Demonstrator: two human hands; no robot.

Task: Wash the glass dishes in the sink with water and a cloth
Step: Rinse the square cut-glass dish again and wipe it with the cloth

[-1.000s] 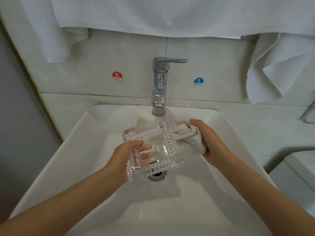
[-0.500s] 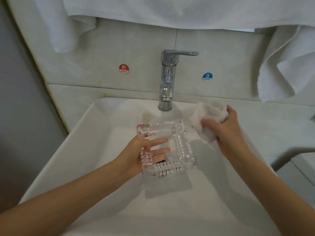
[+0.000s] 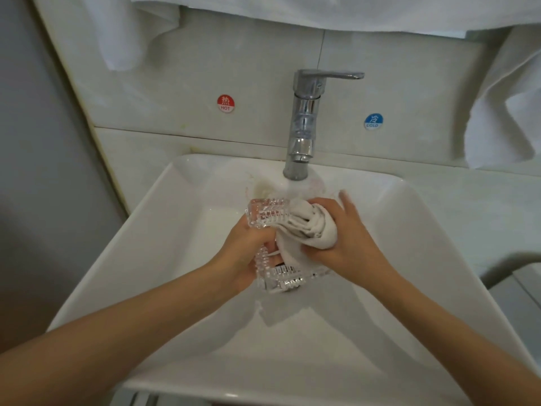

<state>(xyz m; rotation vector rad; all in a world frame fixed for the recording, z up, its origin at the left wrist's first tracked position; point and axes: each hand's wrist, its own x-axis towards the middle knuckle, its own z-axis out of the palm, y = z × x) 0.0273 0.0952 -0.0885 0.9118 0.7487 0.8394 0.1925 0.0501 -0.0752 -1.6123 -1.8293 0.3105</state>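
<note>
White sink basin point(image 3: 164, 235). Over it, the left hand point(image 3: 246, 253) curls its fingers round a clear ribbed square glass dish point(image 3: 269, 212). At its three o'clock, the right hand point(image 3: 351, 247) clutches a bunched white cloth point(image 3: 310, 227) against it.

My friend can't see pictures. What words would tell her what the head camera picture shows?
A person's left hand grips a ribbed glass dish while the right hand presses a bunched white cloth into it, over a white sink just below a chrome tap. White towels hang on the wall above.

Single head-worn view, looking forward and down, close over sink point(image 3: 152, 230) basin.
</note>
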